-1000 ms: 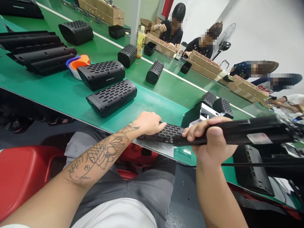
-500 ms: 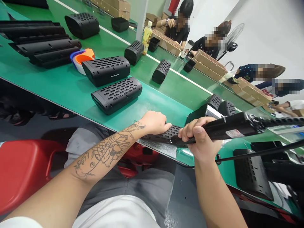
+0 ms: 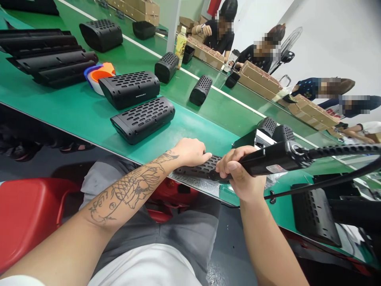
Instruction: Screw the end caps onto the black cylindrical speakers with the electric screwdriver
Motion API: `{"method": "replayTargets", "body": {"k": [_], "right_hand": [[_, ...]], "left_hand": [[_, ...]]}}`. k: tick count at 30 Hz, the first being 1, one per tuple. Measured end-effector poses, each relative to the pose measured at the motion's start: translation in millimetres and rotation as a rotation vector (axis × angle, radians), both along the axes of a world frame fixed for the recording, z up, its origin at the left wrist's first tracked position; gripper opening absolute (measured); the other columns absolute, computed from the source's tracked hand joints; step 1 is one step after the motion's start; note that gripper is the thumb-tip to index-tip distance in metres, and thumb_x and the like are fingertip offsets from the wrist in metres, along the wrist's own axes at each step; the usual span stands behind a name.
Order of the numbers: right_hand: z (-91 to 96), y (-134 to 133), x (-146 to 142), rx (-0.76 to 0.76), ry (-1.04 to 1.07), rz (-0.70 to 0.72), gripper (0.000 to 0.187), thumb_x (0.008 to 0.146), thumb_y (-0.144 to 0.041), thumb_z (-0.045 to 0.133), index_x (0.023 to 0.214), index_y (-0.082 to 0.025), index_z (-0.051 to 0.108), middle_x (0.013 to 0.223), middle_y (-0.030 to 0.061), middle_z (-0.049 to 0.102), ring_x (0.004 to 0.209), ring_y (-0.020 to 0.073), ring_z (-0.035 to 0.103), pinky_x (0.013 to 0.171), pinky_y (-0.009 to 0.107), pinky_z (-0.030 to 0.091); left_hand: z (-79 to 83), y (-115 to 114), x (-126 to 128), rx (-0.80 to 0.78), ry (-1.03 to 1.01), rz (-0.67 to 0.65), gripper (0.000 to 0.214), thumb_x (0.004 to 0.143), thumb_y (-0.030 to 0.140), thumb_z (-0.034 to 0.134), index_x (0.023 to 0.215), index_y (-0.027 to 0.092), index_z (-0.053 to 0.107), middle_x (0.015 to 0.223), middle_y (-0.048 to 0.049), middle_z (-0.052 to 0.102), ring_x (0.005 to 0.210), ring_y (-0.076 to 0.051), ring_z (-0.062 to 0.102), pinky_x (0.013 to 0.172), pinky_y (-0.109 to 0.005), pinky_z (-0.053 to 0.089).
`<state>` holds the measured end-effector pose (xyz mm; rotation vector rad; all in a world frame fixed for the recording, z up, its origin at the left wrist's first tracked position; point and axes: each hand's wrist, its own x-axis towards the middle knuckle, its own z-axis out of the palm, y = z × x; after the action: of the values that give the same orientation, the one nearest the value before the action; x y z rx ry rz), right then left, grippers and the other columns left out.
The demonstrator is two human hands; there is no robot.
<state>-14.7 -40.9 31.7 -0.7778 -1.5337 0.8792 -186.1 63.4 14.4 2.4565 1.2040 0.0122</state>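
My left hand [image 3: 192, 152] rests closed on a black slotted housing [image 3: 205, 169], gripping it at the near edge of the green bench. In my right hand [image 3: 244, 174] is a black electric screwdriver [image 3: 268, 159], held almost level with its ribbed cable running off to the right. Its front end meets the right part of the housing, but the fingers hide the tip. Left of my hands lie two finished-looking black housings, a nearer one [image 3: 144, 119] and one with white lettering [image 3: 131, 89].
Orange, white and blue tape rolls [image 3: 99, 75] lie beside stacked black shells [image 3: 50, 59]. Beyond are more slotted housings [image 3: 201, 89], a yellow-labelled bottle [image 3: 180, 47] and cartons [image 3: 258, 79] before co-workers. A red stool [image 3: 29, 214] stands at left; a dark cable [image 3: 324, 184] crosses at right.
My right hand and the screwdriver have shifted left, closer to my left hand. The left hand stays on the housing. The whole view has slid slightly.
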Motion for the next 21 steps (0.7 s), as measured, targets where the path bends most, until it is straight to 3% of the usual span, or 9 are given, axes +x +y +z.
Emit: {"method": "replayTargets", "body": {"k": [4, 7, 9, 10, 12, 15, 18, 21], "right_hand": [[12.8, -2.9, 10.4, 0.027, 0.098, -0.144, 0.025, 0.101, -0.033, 0.089, 0.101, -0.020, 0.068, 0.070, -0.0033, 0.064, 0.058, 0.0166, 0.065, 0.065, 0.037, 0.065], [27.9, 6.5, 43.1, 0.145, 0.205, -0.601, 0.020, 0.093, -0.028, 0.088, 0.097, -0.019, 0.070, 0.064, -0.0031, 0.060, 0.050, 0.0178, 0.060, 0.055, 0.036, 0.060], [30.5, 16.2, 74.2, 0.205, 0.134, -0.929, 0.017, 0.091, -0.026, 0.086, 0.091, -0.018, 0.071, 0.064, -0.0002, 0.062, 0.052, 0.0187, 0.061, 0.054, 0.033, 0.057], [28.3, 20.6, 90.0, 0.217, 0.110, -1.019, 0.018, 0.092, -0.028, 0.087, 0.089, -0.019, 0.071, 0.065, 0.0007, 0.063, 0.053, 0.0197, 0.062, 0.055, 0.034, 0.056], [17.4, 26.6, 117.2, 0.208, 0.103, -1.062, 0.022, 0.092, -0.028, 0.089, 0.085, -0.021, 0.069, 0.065, 0.0015, 0.064, 0.055, 0.0218, 0.063, 0.057, 0.035, 0.057], [-3.2, 25.8, 139.4, 0.168, 0.127, -0.981, 0.024, 0.090, -0.029, 0.091, 0.082, -0.022, 0.069, 0.064, 0.0018, 0.064, 0.056, 0.0221, 0.062, 0.057, 0.037, 0.059], [-10.1, 16.6, 137.8, 0.142, 0.160, -0.931, 0.024, 0.088, -0.030, 0.093, 0.084, -0.021, 0.071, 0.064, 0.0031, 0.063, 0.054, 0.0222, 0.062, 0.058, 0.039, 0.062], [2.6, 3.2, 116.8, 0.125, 0.183, -0.918, 0.021, 0.086, -0.027, 0.093, 0.082, -0.022, 0.073, 0.063, 0.0029, 0.061, 0.053, 0.0219, 0.060, 0.055, 0.039, 0.060]], "left_hand": [[-3.9, 0.0, -0.1, 0.009, 0.004, 0.011, 0.067, 0.115, 0.066, 0.038, 0.120, 0.024, 0.090, 0.123, -0.0120, 0.087, 0.114, -0.035, 0.082, 0.088, -0.042, 0.057], [-6.6, 0.1, 0.5, 0.012, -0.003, 0.014, 0.068, 0.116, 0.066, 0.037, 0.119, 0.024, 0.090, 0.122, -0.0123, 0.087, 0.111, -0.035, 0.081, 0.086, -0.043, 0.056], [-6.9, 0.2, 0.7, 0.007, -0.006, 0.016, 0.068, 0.117, 0.067, 0.038, 0.123, 0.025, 0.091, 0.123, -0.0121, 0.087, 0.113, -0.035, 0.081, 0.088, -0.043, 0.057], [-6.6, 0.2, 0.8, 0.001, -0.006, 0.018, 0.068, 0.117, 0.067, 0.038, 0.125, 0.025, 0.091, 0.124, -0.0118, 0.087, 0.114, -0.035, 0.081, 0.090, -0.043, 0.057], [-6.0, 0.4, 0.7, -0.008, -0.005, 0.023, 0.067, 0.117, 0.066, 0.038, 0.127, 0.025, 0.091, 0.125, -0.0117, 0.087, 0.116, -0.035, 0.081, 0.091, -0.043, 0.057], [-6.4, 1.1, 0.3, -0.004, -0.010, 0.024, 0.067, 0.116, 0.066, 0.039, 0.122, 0.023, 0.090, 0.124, -0.0126, 0.087, 0.113, -0.035, 0.081, 0.089, -0.043, 0.057], [-7.9, 2.4, -0.9, -0.005, -0.025, 0.017, 0.068, 0.116, 0.066, 0.038, 0.119, 0.024, 0.091, 0.121, -0.0123, 0.088, 0.109, -0.034, 0.081, 0.087, -0.042, 0.056], [-8.3, 5.0, -3.6, -0.034, -0.039, 0.002, 0.063, 0.113, 0.064, 0.042, 0.126, 0.026, 0.091, 0.124, -0.0111, 0.088, 0.109, -0.033, 0.081, 0.087, -0.041, 0.057]]}}
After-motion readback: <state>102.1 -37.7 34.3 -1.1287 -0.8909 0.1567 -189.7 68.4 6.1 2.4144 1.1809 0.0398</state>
